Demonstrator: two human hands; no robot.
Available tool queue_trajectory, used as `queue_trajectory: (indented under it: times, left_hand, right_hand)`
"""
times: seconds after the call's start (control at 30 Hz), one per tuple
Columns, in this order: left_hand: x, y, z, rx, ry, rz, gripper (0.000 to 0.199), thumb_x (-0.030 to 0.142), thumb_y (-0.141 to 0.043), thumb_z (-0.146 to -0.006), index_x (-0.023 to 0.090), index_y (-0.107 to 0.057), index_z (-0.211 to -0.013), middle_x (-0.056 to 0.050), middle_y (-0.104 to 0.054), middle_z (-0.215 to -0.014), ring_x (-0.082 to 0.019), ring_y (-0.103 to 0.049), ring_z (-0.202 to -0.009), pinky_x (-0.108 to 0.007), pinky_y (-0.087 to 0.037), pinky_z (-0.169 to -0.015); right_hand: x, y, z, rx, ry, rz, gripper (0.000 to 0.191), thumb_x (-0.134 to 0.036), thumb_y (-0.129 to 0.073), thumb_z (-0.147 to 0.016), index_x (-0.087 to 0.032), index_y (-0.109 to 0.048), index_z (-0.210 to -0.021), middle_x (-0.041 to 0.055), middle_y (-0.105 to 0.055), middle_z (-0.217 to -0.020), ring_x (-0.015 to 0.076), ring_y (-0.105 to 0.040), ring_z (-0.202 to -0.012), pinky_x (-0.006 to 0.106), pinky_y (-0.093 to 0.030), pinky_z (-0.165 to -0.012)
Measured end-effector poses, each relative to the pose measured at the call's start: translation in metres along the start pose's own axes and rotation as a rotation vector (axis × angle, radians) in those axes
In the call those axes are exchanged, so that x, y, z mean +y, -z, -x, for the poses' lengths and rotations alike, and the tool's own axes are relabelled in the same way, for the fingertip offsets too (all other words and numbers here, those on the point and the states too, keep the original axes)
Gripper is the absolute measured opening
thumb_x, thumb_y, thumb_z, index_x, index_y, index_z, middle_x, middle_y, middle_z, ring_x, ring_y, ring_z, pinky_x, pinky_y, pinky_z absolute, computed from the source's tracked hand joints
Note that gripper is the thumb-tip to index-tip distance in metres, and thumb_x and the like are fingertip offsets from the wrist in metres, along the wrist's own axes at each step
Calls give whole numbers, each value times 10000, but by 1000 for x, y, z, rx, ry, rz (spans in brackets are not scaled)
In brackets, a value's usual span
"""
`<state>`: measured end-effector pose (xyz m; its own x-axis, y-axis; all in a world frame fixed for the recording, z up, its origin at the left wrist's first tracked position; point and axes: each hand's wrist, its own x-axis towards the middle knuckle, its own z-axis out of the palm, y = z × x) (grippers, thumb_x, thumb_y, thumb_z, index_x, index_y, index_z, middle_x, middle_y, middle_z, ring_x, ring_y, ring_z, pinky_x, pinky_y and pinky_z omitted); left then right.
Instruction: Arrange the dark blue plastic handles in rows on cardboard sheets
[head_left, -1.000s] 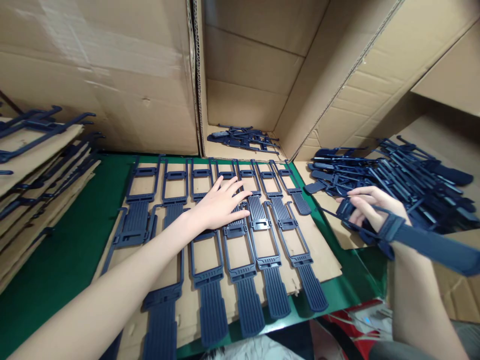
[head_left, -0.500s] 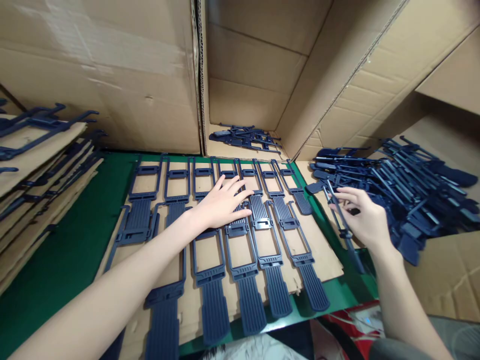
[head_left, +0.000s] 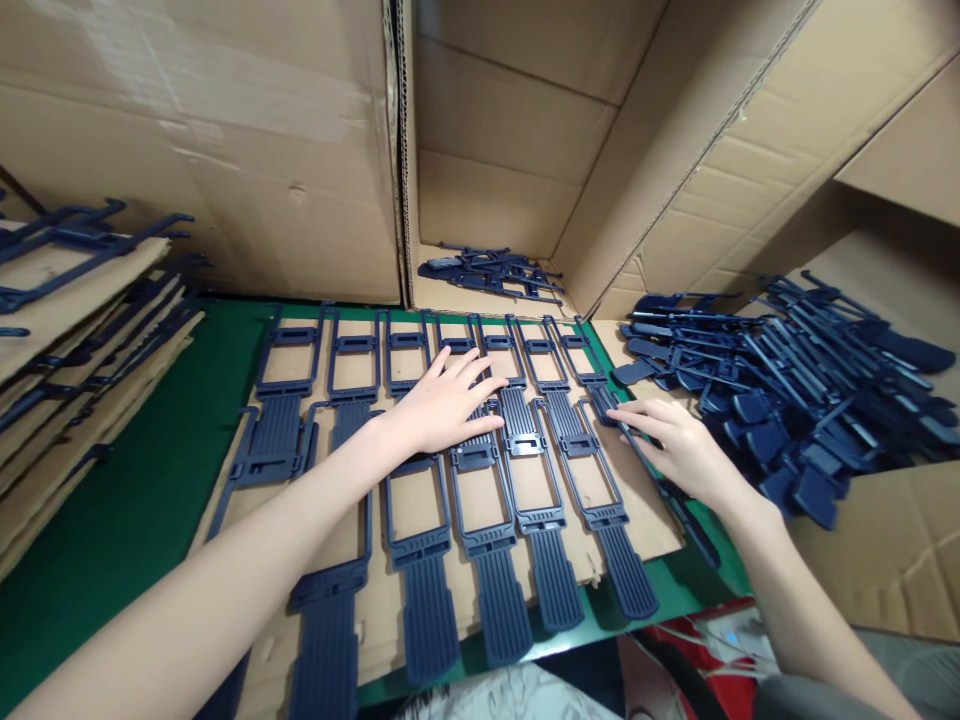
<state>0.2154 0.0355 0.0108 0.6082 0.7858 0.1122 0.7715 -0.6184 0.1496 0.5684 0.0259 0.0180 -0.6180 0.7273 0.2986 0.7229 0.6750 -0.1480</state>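
Note:
My left hand [head_left: 454,400] lies with fingers spread over the middle of two rows of dark blue plastic frames [head_left: 538,445], each with a ribbed paddle-shaped end. Beneath them is a flat cardboard sheet [head_left: 637,515]. At the sheet's right edge, my right hand [head_left: 679,445] has its fingers closed on another dark blue plastic frame [head_left: 694,530], tilted on edge with its paddle end toward me. Its upper end is by the paddle of the far right frame in the back row. The fingers hide part of it.
A heap of similar frames [head_left: 810,370] lies to the right, beside a cardboard flap [head_left: 892,540]. Several more frames [head_left: 491,272] lie in an open carton [head_left: 517,200] at the back. On the left, cardboard sheets [head_left: 97,385] with frames between them are stacked on the green table [head_left: 161,455].
My right hand has moved left from beside the heap to the sheet's right edge, bringing the held frame with it. My left hand has stayed in place.

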Motion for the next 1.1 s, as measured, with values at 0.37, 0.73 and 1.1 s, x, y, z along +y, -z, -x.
queue_trajectory:
  times: [0.37,0.73,1.1]
  left_hand:
    - [3,5,0,-18,10,-14,597,599,-328,-934,225,-426,-1390,-111,-293,-1530,-301,-168,-1435,-521,-51,-1149]
    - [2,2,0,-4,1,-44,592,603,-323,-933,225,-444,-1372,-116,-308,-1522,-304,-189,-1429,-520,-60,-1149]
    - [3,5,0,-11,6,-31,603,607,-317,-933,216,-444,-1375,-129,-303,-1521,-310,-184,-1429,-530,-64,-1146]
  right_hand:
    - [-16,-5,-5,-87,-86,-10,483,-126,-432,-846,-272,-499,-1301,74,-580,-1221,261,-543,-1140,459,-463,-964]
    - [-18,-7,-1,-135,-94,-16,439,-233,-451,-900,-293,-469,-1334,84,-470,-1363,279,-453,-1265,498,-421,-1031]
    - [-18,-10,5,23,-360,-158,406,-428,-482,-918,-265,-486,-1290,96,-477,-1387,276,-433,-1297,486,-360,-1076]
